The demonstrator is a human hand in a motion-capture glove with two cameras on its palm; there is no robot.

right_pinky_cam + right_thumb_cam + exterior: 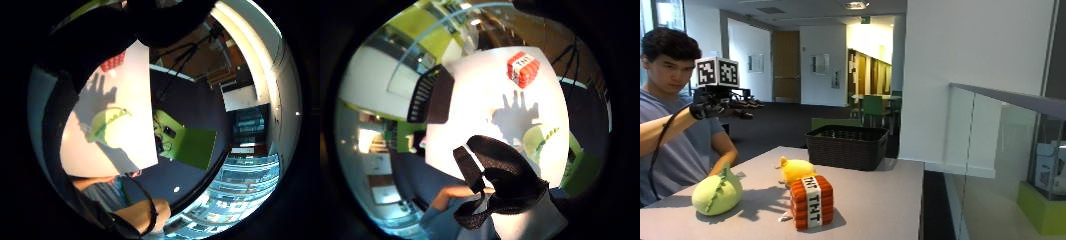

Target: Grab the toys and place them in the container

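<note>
Plush toys (717, 195), woven-look basket (846, 146)

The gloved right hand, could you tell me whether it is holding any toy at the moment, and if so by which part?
Nothing is held. The gloved right hand is raised in the air, fingers spread, well above the table; all three toys lie on it.

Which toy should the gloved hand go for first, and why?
Probably lower toward the green plush. The gloved hand is raised above the table holding nothing, and that toy lies nearest under it. The basket has no toys visible yet.
</note>
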